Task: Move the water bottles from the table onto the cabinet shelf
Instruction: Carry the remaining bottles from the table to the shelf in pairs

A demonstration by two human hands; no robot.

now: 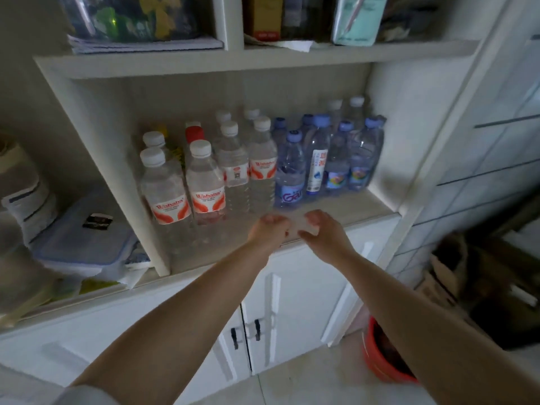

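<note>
Head view: both bare forearms reach forward to the front edge of an open white cabinet shelf (359,206) packed with water bottles.
Left hand (270,229): hovers just over the shelf's front lip, fingers curled inward; the blur hides whether anything is pinched in them, so I cannot tell.
Right hand (320,228): just beside the left, fingers loosely curled, nothing clearly in its grasp, also blurred; it cannot be told whether the two hands touch.
Clear bottles (204,182): white caps, red-and-white labels, standing upright on the left and middle of the shelf, touching one another in rows.
Red-capped bottle (194,133): stands behind the front clear ones, mostly hidden.
Blue bottles (292,171): blue-tinted with blue caps, upright on the right half of the shelf, packed close up to the right wall.
Nearest bottles to the hands: the front blue one and the clear one beside it, both just beyond the fingertips, apart from them.
Upper shelf (263,58): carries boxes, papers and a pale green pack.
Left compartment: a lidded plastic box (81,244) with a blue rim lies flat there.
Cabinet doors (292,302): shut below the shelf, with dark handles.
Red bucket (377,361): sits on the floor at the lower right.
</note>
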